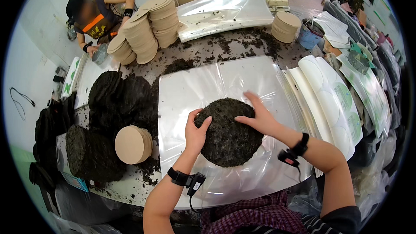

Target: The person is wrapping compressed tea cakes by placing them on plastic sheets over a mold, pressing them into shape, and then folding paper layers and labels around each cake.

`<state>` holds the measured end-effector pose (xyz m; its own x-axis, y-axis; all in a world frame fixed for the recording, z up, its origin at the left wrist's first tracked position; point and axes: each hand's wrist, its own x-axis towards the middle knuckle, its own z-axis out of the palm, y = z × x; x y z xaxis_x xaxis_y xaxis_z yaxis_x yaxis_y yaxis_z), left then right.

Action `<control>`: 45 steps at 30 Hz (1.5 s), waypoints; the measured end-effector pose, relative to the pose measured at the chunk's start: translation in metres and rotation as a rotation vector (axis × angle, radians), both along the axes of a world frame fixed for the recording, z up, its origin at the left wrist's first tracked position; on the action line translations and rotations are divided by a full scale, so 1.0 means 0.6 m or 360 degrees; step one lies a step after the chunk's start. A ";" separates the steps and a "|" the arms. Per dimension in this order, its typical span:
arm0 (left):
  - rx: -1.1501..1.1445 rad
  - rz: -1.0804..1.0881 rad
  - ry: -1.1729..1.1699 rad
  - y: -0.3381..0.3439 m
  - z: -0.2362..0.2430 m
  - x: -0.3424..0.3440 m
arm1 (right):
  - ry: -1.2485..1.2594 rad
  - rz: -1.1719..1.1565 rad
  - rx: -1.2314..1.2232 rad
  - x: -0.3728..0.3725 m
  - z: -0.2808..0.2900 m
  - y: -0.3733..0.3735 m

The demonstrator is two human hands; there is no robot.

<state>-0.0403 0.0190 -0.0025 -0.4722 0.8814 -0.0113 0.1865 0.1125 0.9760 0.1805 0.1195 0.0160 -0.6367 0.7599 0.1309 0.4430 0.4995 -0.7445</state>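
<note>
A round, dark, rough-surfaced cake that looks like dried seaweed lies on a stack of clear plastic sheets in front of me. My left hand holds its left edge, the thumb on top and the fingers at the rim. At the upper right edge, my right hand touches the cake with its thumb, its fingers stretched out and apart. Left of the sheets stands a short stack of round tan cardboard discs. Beside it lies a pile of similar dark cakes, with more dark cakes behind.
Taller cardboard disc stacks stand at the far left, another at the far right near a blue bucket. Printed sheets of round labels lie to my right. Dark crumbs dot the table. A co-worker holds a clear container.
</note>
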 end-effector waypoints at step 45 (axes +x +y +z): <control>-0.0167 -0.0973 0.1792 -0.007 -0.056 0.128 | 0.0190 -0.0919 -0.0770 0.152 -0.029 -0.055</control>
<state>0.0362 0.0147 -0.0363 0.2120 0.9762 0.0460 0.9464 -0.2168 0.2393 0.2716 0.0864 -0.0011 -0.1230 0.9582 -0.2584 0.4379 -0.1813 -0.8806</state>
